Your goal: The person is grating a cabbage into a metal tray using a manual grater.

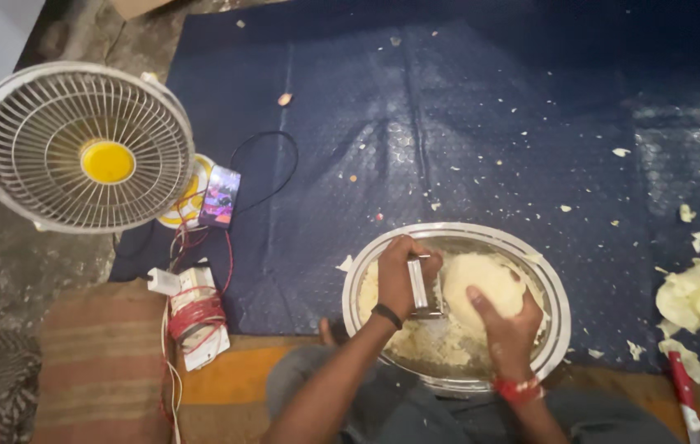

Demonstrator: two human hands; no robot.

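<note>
Two hands over a steel basin (551, 284) of shreds: left (399, 275) grips grater (420, 284), right (508, 325) presses cabbage (482, 284) (pale).

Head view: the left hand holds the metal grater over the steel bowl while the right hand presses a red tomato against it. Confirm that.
Not quite. In the head view the right hand presses a pale cabbage, not a red tomato. The rest holds: the left hand grips the metal grater over the steel bowl.

A home floor serves as a makeshift kitchen: a blue plastic sheet (465, 123) strewn with cabbage scraps (695, 296), a steel bowl (560, 304), a small fan (83, 148) and woven mats (103, 362).
</note>
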